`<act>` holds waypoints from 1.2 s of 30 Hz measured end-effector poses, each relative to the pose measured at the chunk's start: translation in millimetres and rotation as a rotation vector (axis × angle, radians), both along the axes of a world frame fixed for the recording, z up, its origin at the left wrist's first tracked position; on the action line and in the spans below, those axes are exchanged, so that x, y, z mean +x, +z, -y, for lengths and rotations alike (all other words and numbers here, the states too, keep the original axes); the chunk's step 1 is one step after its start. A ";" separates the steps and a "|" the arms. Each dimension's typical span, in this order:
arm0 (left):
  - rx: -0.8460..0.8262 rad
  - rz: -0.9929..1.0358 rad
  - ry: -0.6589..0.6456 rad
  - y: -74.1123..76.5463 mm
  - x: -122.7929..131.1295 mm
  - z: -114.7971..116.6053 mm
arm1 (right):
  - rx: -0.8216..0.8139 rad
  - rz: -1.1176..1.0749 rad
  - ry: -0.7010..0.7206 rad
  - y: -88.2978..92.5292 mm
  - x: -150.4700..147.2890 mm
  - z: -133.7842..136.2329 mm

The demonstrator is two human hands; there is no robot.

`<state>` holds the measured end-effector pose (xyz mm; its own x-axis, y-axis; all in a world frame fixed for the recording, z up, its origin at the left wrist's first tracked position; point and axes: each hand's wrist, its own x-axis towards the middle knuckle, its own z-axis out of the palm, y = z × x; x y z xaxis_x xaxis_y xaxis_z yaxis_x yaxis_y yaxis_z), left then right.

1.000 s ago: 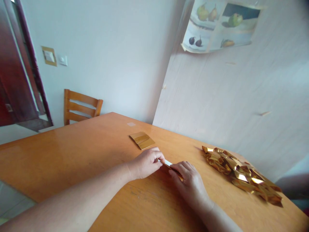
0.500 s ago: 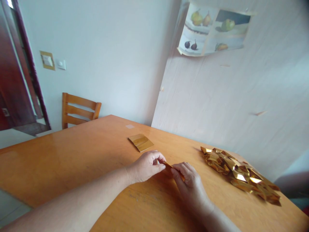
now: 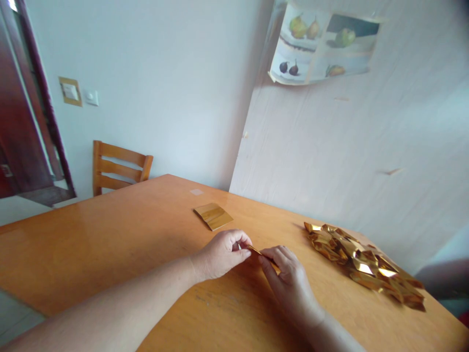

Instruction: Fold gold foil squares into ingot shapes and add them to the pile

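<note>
A thin folded piece of gold foil paper [image 3: 255, 250] stretches between my two hands, just above the table. My left hand [image 3: 224, 252] pinches its left end between thumb and fingers. At the other end, my right hand [image 3: 287, 274] grips it, thumb below and fingers over the top. Both hands hide much of the paper, so its full shape cannot be made out. Beyond my left hand lies a flat square stack of gold paper [image 3: 213, 216]. To the right of my right hand rests a heap of folded shiny gold paper pieces [image 3: 361, 261].
The wooden table [image 3: 110, 249] reaches to the wall, with a pale patch [image 3: 197, 192] near its far edge. A wooden chair [image 3: 120, 166] stands past the far left side. Fruit pictures [image 3: 326, 46] hang on the board against the wall.
Hardly anything differs. The held gold paper looks slightly narrower between my hands, and the left hand has shifted very little.
</note>
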<state>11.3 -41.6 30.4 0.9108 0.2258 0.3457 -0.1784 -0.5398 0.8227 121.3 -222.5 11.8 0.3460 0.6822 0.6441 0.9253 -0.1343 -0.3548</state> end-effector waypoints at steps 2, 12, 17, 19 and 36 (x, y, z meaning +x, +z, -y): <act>0.004 0.013 0.014 0.4 -1.1 0.6 | -0.001 0.029 -0.006 1.2 -0.5 0.3; 0.171 0.104 0.040 1.7 -1.8 -2.1 | -0.044 0.159 -0.033 7.9 -3.9 1.4; 0.172 0.119 0.033 0.5 -1.1 -2.2 | -0.053 0.144 -0.037 6.4 -3.9 1.4; 0.174 0.114 0.032 -0.1 -1.0 -2.3 | -0.057 0.146 -0.036 6.4 -4.1 1.3; 0.199 0.155 0.031 -3.5 1.2 -3.6 | -0.036 0.101 -0.010 6.4 -3.7 1.0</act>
